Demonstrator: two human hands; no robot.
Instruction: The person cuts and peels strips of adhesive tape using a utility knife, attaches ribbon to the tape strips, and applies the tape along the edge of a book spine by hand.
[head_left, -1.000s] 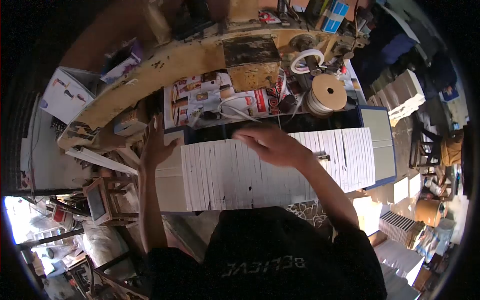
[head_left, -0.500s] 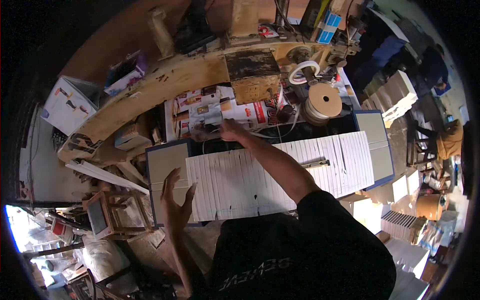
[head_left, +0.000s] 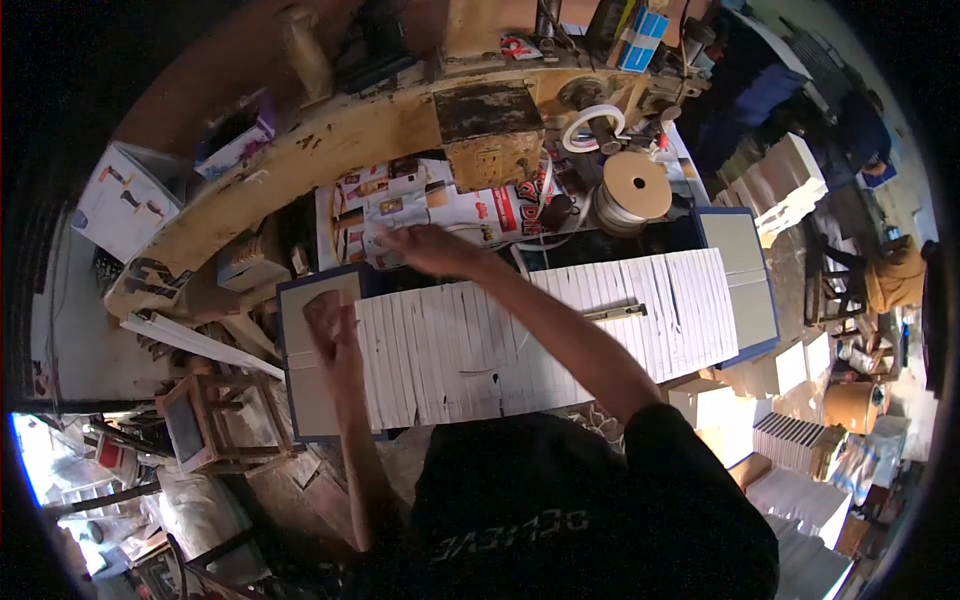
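Note:
A long row of white book blocks (head_left: pixel 450 345) lies packed side by side, spines up, between two grey boards with blue edges. My left hand (head_left: pixel 334 330) is over the left board (head_left: pixel 300 385), beside the row's left end; its fingers look half curled but are blurred. Reaching across the row, my right hand (head_left: pixel 425 248) is above the printed sheet (head_left: pixel 375 215) behind it. Motion smears its fingers, so I cannot make out whether it holds anything. White tape (head_left: pixel 565 240) runs near it, by a spool (head_left: pixel 637 187). A small narrow tool (head_left: pixel 615 312) lies on the blocks.
A dark-topped wooden block (head_left: pixel 490 135) stands behind the sheet. The right board (head_left: pixel 737 275) closes the row's other end. A wooden stool (head_left: pixel 215 420) stands at left, an illustrated box (head_left: pixel 125 200) at far left. Paper stacks (head_left: pixel 780 185) and other people are at right.
My right hand has moved left and slightly away from me. My left hand has risen and its spread fingers have drawn in. The view has shifted a little.

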